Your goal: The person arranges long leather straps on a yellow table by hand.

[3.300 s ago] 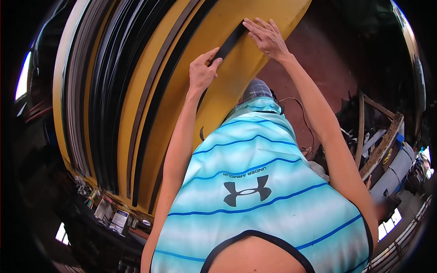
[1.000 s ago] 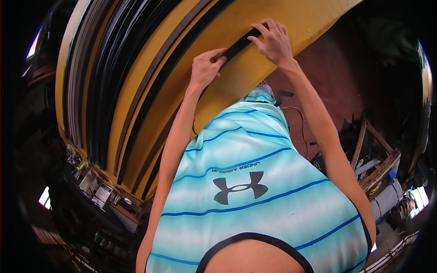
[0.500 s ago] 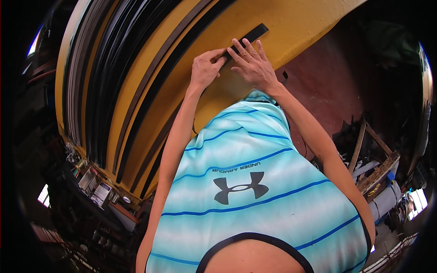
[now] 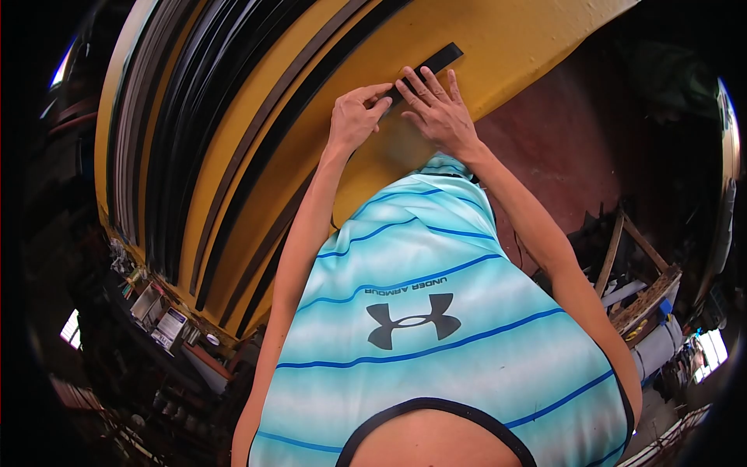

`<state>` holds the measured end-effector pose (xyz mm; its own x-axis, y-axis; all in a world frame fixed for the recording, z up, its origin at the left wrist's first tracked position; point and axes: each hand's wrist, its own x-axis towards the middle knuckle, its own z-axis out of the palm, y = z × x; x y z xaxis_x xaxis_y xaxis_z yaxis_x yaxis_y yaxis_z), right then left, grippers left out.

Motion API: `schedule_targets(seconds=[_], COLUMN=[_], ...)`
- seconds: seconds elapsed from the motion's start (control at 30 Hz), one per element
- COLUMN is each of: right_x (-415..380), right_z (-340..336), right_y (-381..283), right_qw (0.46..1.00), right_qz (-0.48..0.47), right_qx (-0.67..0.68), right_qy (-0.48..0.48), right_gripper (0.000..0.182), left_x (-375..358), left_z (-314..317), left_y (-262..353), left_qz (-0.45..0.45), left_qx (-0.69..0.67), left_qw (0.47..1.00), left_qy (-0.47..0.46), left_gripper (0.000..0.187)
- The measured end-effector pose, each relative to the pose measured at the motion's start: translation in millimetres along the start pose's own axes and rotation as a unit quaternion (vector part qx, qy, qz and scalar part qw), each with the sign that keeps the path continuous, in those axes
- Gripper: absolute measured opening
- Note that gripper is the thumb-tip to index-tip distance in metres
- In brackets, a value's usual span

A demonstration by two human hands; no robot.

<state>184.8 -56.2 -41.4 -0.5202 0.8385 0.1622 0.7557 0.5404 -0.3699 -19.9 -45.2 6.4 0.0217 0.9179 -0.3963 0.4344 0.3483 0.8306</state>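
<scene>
A flat black strip point(image 4: 443, 57) lies at a slant across the yellow tabletop point(image 4: 513, 47). My left hand point(image 4: 358, 117) is closed at the strip's near side, thumb and index finger pinching at its edge. To the right, my right hand point(image 4: 440, 113) is open, its fingers spread and their tips resting over the strip. Both hands hide the middle of the strip; its far end shows beyond my right fingertips.
Several long black and brown strips point(image 4: 272, 140) lie side by side on the left part of the table. A reddish floor point(image 4: 545, 148) shows past the table's edge. At right stands a wooden frame point(image 4: 642, 303); small boxes and a labelled container point(image 4: 171, 325) sit at lower left.
The view has shifted slightly. My right hand's fingers are spread a little wider and sit slightly further right. My left hand keeps its pinch at the strip.
</scene>
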Motion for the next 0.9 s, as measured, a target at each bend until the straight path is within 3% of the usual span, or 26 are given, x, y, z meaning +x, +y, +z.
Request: schedule_targets(seconds=[0.17,0.23,0.57,0.67,0.73,0.87,0.9], right_x=[0,0,0,3,5,5,6], right_z=[1,1,1,-6,-16,-18,-16], right_y=[0,0,1,12,31,38,39], right_qw=[1.000,1.000,1.000,1.000,0.996,0.992,0.991], right_qz=[-0.002,0.001,0.003,0.017,0.076,0.093,0.123], right_qx=[-0.008,-0.020,-0.003,-0.018,-0.036,-0.086,-0.014], right_qy=[0.003,-0.006,0.014,-0.018,0.010,0.013,0.041], right_gripper=[0.059,0.058,0.060,0.057,0.055,0.058,0.061], left_x=[1,0,6,4,4,5,6], left_z=[6,10,9,7,9,11,11], left_y=[7,11,17,21,17,15,12], left_qz=[0.004,-0.006,-0.063,-0.104,-0.080,-0.080,-0.072], left_qx=[0.002,0.068,0.095,0.105,0.115,0.109,0.124], left_qw=[1.000,0.996,0.992,0.988,0.989,0.989,0.988], left_qy=[0.020,0.057,0.052,0.046,0.053,0.053,0.053], left_gripper=[0.028,0.029,0.035,0.035,0.035,0.036,0.034])
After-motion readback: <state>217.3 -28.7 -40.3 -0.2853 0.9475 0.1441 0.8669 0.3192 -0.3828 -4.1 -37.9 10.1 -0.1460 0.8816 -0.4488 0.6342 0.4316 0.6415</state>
